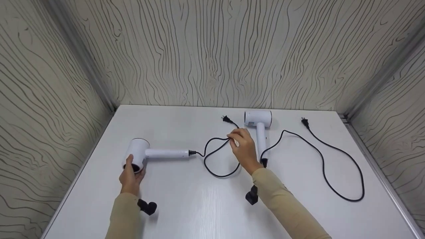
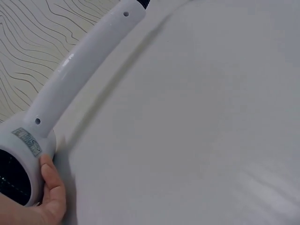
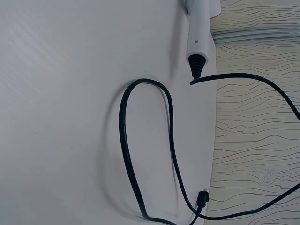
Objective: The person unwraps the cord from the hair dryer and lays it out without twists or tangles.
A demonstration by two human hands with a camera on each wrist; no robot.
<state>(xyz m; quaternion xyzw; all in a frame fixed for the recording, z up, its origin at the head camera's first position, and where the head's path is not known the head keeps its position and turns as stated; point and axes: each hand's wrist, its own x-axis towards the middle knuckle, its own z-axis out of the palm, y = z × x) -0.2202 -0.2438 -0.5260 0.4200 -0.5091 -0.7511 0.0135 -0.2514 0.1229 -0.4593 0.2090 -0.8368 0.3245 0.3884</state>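
A white hair dryer [image 1: 167, 153] lies on its side at the left of the table, handle pointing right. My left hand [image 1: 131, 179] grips its barrel near the dark round end, thumb on one side and fingers on the other. The left wrist view shows the dryer's handle [image 2: 79, 65] and the fingers [image 2: 52, 183] against the barrel. From the handle end runs a black cord [image 1: 212, 169] in a loop. My right hand [image 1: 244, 147] pinches that cord between thumb and fingertips, slightly above the table. Its plug [image 1: 227, 119] lies beyond the hand. The right hand is out of its own wrist view.
A second white hair dryer [image 1: 258, 118] lies behind the right hand, handle toward me. Its black cord [image 1: 322, 159] curves across the right side to a plug [image 1: 304, 122]. Wood-grain panels [image 1: 212, 53] enclose the white table [image 1: 186, 205] at the back and sides.
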